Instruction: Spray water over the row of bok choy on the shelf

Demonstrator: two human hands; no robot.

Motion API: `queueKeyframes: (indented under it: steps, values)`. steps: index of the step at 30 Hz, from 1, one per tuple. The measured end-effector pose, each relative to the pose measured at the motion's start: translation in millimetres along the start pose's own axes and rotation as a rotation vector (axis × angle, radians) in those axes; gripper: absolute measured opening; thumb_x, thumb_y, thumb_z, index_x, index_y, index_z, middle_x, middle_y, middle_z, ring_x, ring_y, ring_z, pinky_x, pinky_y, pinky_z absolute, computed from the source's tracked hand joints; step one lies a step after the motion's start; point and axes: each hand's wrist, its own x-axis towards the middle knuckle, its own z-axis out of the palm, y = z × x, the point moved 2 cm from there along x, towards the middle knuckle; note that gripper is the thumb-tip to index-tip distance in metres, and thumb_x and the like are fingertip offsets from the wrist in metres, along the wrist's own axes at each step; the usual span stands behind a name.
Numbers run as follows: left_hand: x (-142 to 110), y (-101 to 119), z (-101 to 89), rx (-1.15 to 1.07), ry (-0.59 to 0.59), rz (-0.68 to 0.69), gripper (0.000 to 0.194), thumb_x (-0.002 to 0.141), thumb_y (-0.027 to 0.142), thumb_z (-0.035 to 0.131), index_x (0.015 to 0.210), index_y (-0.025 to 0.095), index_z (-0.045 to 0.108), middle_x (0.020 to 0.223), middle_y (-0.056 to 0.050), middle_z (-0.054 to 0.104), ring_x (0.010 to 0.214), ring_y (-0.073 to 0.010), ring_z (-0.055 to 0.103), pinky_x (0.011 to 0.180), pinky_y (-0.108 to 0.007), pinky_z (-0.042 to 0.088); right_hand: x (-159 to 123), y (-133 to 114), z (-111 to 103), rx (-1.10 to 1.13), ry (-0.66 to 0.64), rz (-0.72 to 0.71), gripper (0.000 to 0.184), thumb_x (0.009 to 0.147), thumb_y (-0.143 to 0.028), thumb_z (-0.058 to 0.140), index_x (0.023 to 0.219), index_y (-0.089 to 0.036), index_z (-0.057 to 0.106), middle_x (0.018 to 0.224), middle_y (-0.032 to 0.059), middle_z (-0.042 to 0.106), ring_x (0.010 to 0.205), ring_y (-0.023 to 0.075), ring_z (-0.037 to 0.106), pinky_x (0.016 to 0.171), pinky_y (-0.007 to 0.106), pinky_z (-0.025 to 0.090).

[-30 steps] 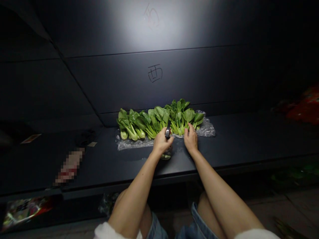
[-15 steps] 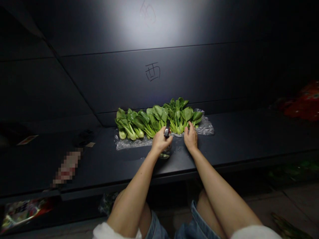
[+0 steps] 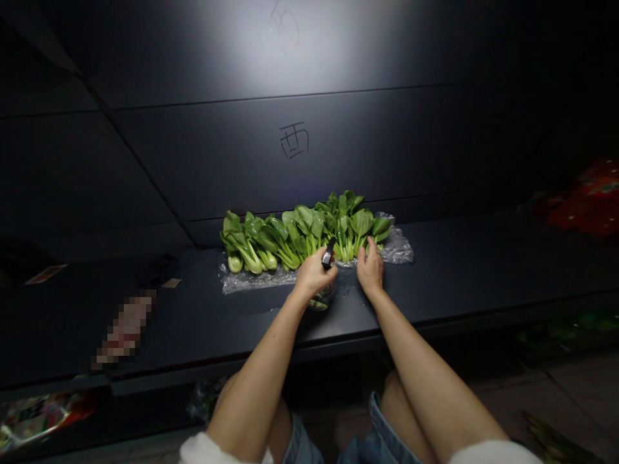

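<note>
Bok choy (image 3: 300, 235), just beyond half-open right hand (image 3: 370, 269), left hand (image 3: 313, 275) closed on small black tool (image 3: 329, 252)

My left hand (image 3: 313, 276) grips a small black tool (image 3: 329, 252) upright, just in front of a row of bok choy (image 3: 302, 235) lying on crinkled plastic wrap (image 3: 396, 250). My right hand (image 3: 370, 269) rests its fingertips (image 3: 371, 243) at the stems, above a dark counter (image 3: 459, 270).
</note>
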Motion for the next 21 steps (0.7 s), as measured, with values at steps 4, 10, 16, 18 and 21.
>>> queueKeyframes:
  steps: [4,10,16,18,21]
  values:
    - [1,-1,1.8,0.009,0.005,-0.001,0.016,0.074,0.017,0.060,0.090,0.021,0.061,0.083,-0.001,0.069,0.071,-0.0156,0.066,0.066,-0.024,0.050,0,0,0,-0.010,0.006,0.007,0.051,0.096,-0.033,0.035,0.140,-0.011,0.046,0.140,0.0211,0.055,0.129,0.0275,0.053,0.107,0.046,0.043]
    - [3,-2,4.4,0.020,0.011,0.015,0.017,0.075,0.018,0.059,0.091,0.022,0.061,0.078,0.000,0.068,0.070,-0.0154,0.065,0.065,-0.024,0.049,1,2,1,0.008,0.024,0.019,0.052,0.095,-0.033,0.034,0.141,-0.011,0.045,0.141,0.0224,0.053,0.131,0.0283,0.051,0.108,0.048,0.041]
    - [4,-10,6.4,-0.036,0.054,0.021,0.021,0.074,0.018,0.059,0.095,0.021,0.061,0.087,-0.002,0.070,0.071,-0.0152,0.066,0.066,-0.024,0.050,1,3,2,-0.008,0.049,0.010,0.052,0.096,-0.035,0.033,0.142,-0.012,0.044,0.141,0.0213,0.054,0.129,0.0279,0.053,0.106,0.046,0.043]
    - [4,-12,7.1,-0.047,0.079,0.020,0.021,0.074,0.018,0.059,0.095,0.021,0.060,0.088,-0.002,0.069,0.071,-0.0150,0.066,0.067,-0.024,0.051,1,2,2,-0.007,0.050,0.014,0.052,0.096,-0.034,0.033,0.142,-0.011,0.044,0.141,0.0223,0.054,0.129,0.0284,0.053,0.106,0.047,0.042]
    - [3,-13,7.8,-0.061,0.113,0.018,0.020,0.074,0.018,0.058,0.094,0.021,0.060,0.087,-0.001,0.068,0.071,-0.0150,0.066,0.067,-0.024,0.051,1,1,1,-0.007,0.042,0.027,0.053,0.096,-0.034,0.033,0.141,-0.009,0.044,0.141,0.0230,0.054,0.130,0.0288,0.052,0.107,0.047,0.042]
